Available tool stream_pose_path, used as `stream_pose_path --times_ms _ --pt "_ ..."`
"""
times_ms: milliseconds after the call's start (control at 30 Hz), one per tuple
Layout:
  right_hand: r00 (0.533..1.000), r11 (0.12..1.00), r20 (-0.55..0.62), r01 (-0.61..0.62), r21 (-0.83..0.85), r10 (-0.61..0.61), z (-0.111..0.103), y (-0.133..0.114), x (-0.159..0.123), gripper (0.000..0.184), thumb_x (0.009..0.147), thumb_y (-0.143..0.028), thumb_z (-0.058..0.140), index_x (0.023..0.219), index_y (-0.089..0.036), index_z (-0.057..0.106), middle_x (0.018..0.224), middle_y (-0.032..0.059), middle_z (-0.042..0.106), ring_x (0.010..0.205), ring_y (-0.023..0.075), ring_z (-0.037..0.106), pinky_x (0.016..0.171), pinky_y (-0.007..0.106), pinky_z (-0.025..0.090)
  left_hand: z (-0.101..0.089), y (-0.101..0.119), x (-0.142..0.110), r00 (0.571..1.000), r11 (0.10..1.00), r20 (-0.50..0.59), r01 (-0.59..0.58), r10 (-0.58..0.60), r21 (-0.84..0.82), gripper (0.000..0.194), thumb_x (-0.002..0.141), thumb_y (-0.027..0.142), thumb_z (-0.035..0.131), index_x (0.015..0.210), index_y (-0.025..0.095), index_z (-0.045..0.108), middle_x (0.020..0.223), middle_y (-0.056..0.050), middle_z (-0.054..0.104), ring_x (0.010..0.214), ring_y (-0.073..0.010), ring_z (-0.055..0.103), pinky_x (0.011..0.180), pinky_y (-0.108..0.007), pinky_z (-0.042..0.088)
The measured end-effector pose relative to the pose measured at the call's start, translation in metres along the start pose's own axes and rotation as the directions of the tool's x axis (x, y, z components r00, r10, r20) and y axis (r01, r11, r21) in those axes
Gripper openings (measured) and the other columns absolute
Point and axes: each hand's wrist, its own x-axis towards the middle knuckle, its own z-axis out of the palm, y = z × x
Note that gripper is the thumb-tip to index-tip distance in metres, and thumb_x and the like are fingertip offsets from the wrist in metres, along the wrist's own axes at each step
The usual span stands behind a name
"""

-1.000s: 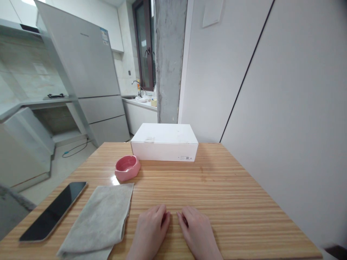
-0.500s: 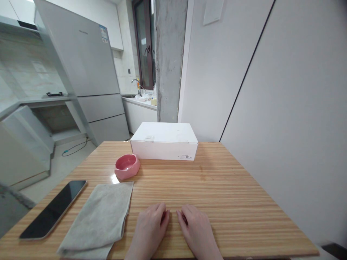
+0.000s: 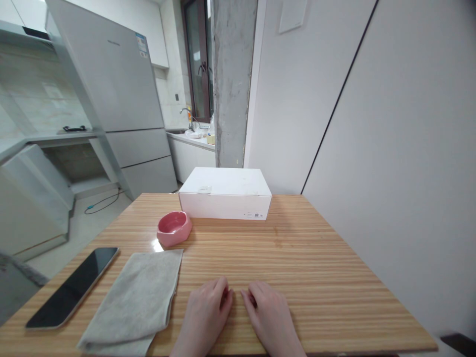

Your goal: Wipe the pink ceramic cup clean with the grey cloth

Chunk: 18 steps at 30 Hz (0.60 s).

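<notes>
My left hand [image 3: 207, 307] rests on the wooden table near its front edge, fingers curled into a loose fist. Beside it, with a narrow gap between, my right hand [image 3: 268, 308] lies in the same closed pose. Nothing shows in either hand. A folded grey cloth [image 3: 136, 297] lies just left of my left hand, not touching it. Farther off on the left stands a pink bowl [image 3: 174, 229] with an angular rim, its visible inside holding nothing. At the far edge sits a closed white box [image 3: 225, 206] with small printed marks on its front.
A dark-screened phone [image 3: 74, 287] lies on the table's left side. The striped wooden table [image 3: 327, 277] narrows away from me. A pale wall [image 3: 401, 148] rises to the right, and a tall grey fridge [image 3: 115, 84] stands behind on the left.
</notes>
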Motion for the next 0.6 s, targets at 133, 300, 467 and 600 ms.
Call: stream_pose_path --times_ms 133,300,467,600 --pt "1.0 1.0 0.01 -0.011 -0.005 0.011 0.001 0.0014 -0.002 0.023 0.09 -0.02 0.044 0.068 -0.022 0.047 0.065 -0.0011 0.058 0.06 0.0155 0.056 0.056 0.026 0.032 0.0001 0.0001 0.0007 1.0 1.0 0.016 0.009 -0.009 -0.017 0.016 0.088 0.021 0.043 0.075 0.022 0.052 0.072 -0.001 0.066 0.067 -0.0168 0.063 0.058 -0.026 0.036" --pt "1.0 1.0 0.006 0.014 -0.007 -0.014 0.0037 0.0034 -0.0021 0.024 0.092 -0.022 0.043 0.067 -0.023 0.047 0.063 -0.0014 0.057 0.058 0.0154 0.056 0.055 0.026 0.032 0.0015 -0.0001 0.0002 0.999 1.0 0.026 0.019 -0.019 -0.019 0.016 0.088 0.021 0.043 0.075 0.022 0.053 0.073 -0.001 0.067 0.068 -0.0169 0.064 0.059 -0.025 0.037" --pt "1.0 1.0 -0.013 0.013 -0.013 -0.013 0.0048 0.0032 -0.0009 0.027 0.093 -0.024 0.04 0.068 -0.023 0.047 0.064 -0.0011 0.057 0.058 0.0159 0.056 0.055 0.026 0.032 0.0002 -0.0001 0.0007 0.999 1.0 0.031 0.02 -0.019 -0.023 0.016 0.088 0.021 0.042 0.076 0.022 0.053 0.072 -0.001 0.066 0.067 -0.0167 0.063 0.058 -0.026 0.036" --pt "1.0 1.0 -0.024 0.01 -0.007 -0.011 0.0043 0.0024 -0.0005 0.027 0.094 -0.025 0.039 0.068 -0.023 0.047 0.064 -0.0013 0.057 0.058 0.0156 0.056 0.055 0.026 0.032 0.0 -0.0003 0.0006 0.999 1.0 0.03 0.022 -0.022 -0.009 0.015 0.087 0.02 0.042 0.075 0.022 0.052 0.072 -0.001 0.066 0.067 -0.0169 0.063 0.058 -0.025 0.036"
